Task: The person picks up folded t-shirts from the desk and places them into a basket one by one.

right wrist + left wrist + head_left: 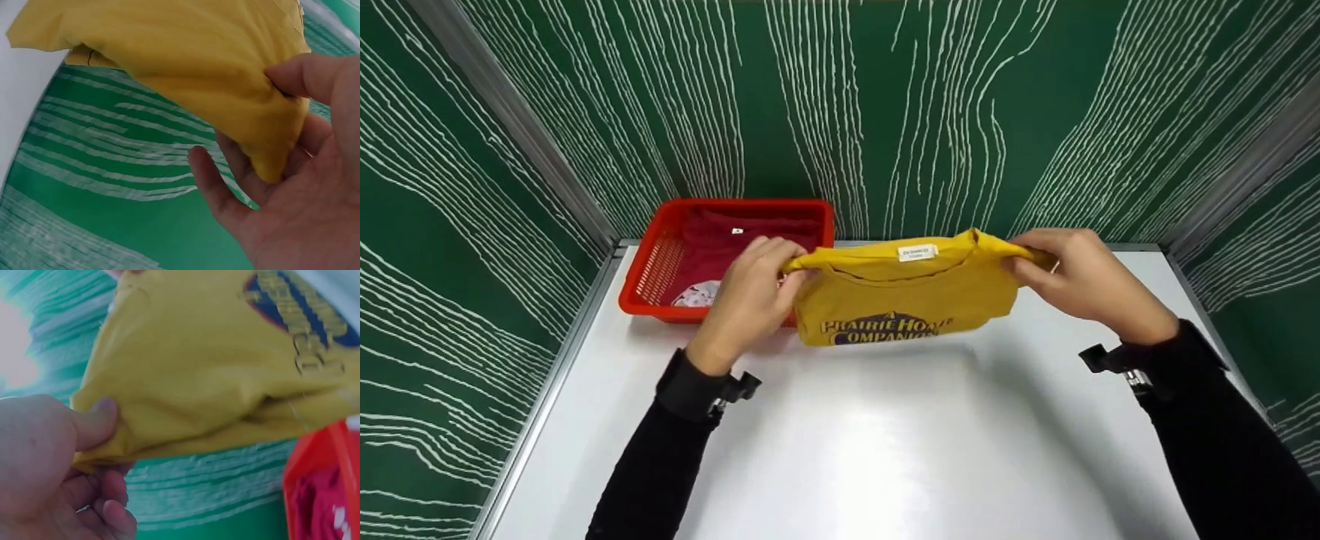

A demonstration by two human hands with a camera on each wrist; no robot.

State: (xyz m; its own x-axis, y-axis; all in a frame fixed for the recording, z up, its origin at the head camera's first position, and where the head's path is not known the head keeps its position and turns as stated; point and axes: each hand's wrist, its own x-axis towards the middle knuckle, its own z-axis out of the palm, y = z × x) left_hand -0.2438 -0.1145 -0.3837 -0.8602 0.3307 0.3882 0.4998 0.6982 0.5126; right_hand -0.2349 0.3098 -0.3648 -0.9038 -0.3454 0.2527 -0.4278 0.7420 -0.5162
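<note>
A yellow T-shirt (900, 289) with a dark blue print and a white neck label hangs between both hands above the white table. My left hand (754, 296) pinches its left shoulder; in the left wrist view the thumb (98, 422) presses on the cloth with fingers curled beneath. At the other shoulder my right hand (1084, 281) pinches the fabric between thumb and fingers, and a corner of the shirt (270, 160) droops past the palm in the right wrist view. The shirt's lower part looks folded up behind its front.
Behind my left hand a red plastic basket (649, 309) stands at the table's back left, with dark red clothing (705, 247) and a white patterned patch inside. Green walls (885, 112) with white lines enclose the white table (870, 450) at the back and sides.
</note>
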